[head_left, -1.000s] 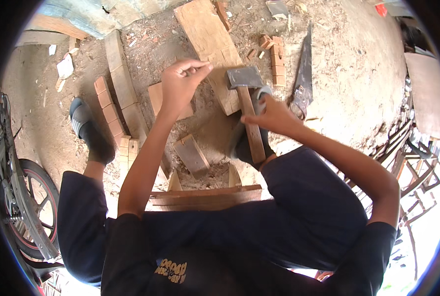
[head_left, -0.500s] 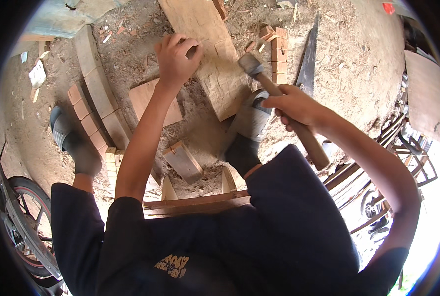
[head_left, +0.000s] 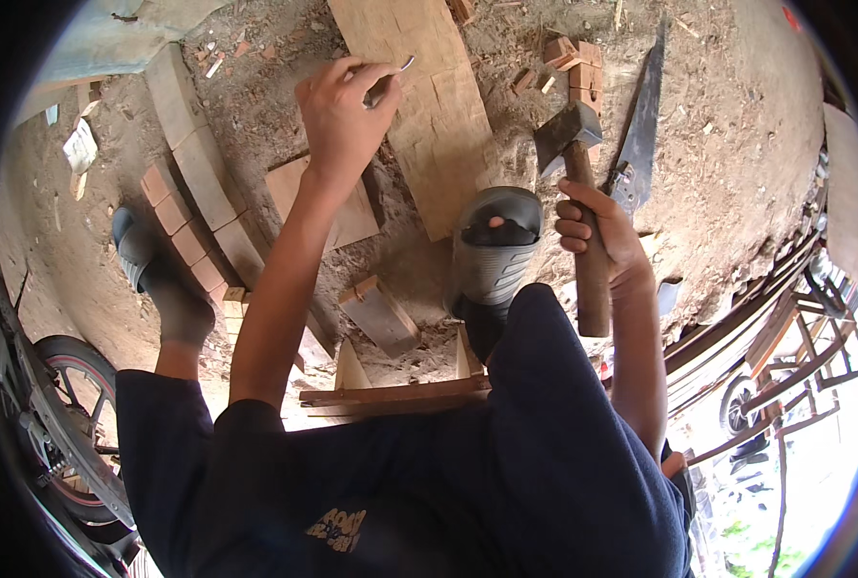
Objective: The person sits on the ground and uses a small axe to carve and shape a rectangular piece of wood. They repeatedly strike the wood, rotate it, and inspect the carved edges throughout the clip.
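Wooden bar: the bar (head_left: 395,395) lies crosswise just beyond the lap; its far edge bounds the near side of the work area.
Short block: the block (head_left: 381,316) lies tilted on the ground between the knees, apart from the bar.
Right slipper: the slipper (head_left: 496,250) is near the lower end of the long board (head_left: 439,125) and narrows the room there.
Left slipper: the slipper (head_left: 130,249) stands well out to the left, beyond a row of reddish blocks (head_left: 186,236).
Square board: the board (head_left: 352,217) lies left of the long board; a narrow dark gap separates their edges.
Long board edges: both long sides are visible; the far end runs out of view.
Open room: bare ground lies between the long board's right edge and the saw (head_left: 646,116).
Surface: the ground (head_left: 747,154) is brown earth, littered with chips.
Right hand: the hand (head_left: 598,226) is closed around the handle of the hammer (head_left: 593,270); the head points away from the body, right of the long board.
Left hand: the hand (head_left: 347,111) is raised over the long board's left edge, thumb and forefinger pinching a thin metal piece (head_left: 407,64).
Far left: a pale bluish sheet (head_left: 111,48) borders the ground.
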### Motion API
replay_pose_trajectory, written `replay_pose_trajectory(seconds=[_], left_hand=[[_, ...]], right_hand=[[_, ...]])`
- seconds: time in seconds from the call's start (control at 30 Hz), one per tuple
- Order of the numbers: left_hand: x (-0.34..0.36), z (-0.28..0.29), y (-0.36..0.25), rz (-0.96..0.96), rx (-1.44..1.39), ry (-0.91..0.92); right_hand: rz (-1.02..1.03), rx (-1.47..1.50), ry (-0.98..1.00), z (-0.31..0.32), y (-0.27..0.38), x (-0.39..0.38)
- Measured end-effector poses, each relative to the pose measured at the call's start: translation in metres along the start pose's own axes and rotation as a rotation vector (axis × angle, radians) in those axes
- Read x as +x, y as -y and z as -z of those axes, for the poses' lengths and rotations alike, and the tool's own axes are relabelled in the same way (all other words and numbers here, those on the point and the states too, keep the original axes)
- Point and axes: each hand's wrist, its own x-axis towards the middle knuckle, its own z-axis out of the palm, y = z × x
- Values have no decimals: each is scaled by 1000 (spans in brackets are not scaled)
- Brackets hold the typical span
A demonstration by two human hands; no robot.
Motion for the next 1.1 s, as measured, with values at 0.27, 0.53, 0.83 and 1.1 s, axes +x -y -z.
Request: replay_pose_trajectory(seconds=[0.27,0.53,0.83,1.1], left_hand=[[4,-6,1,203,-135,158],[19,-21,16,-36,16,30],[28,-5,21,-46,-109,121],[33,-3,10,185,-126,193]], right_hand=[[68,-224,-111,22,24,1],[73,-131,-63,40,5,8],[72,-136,-73,41,4,8],[52,-163,-82,39,5,6]])
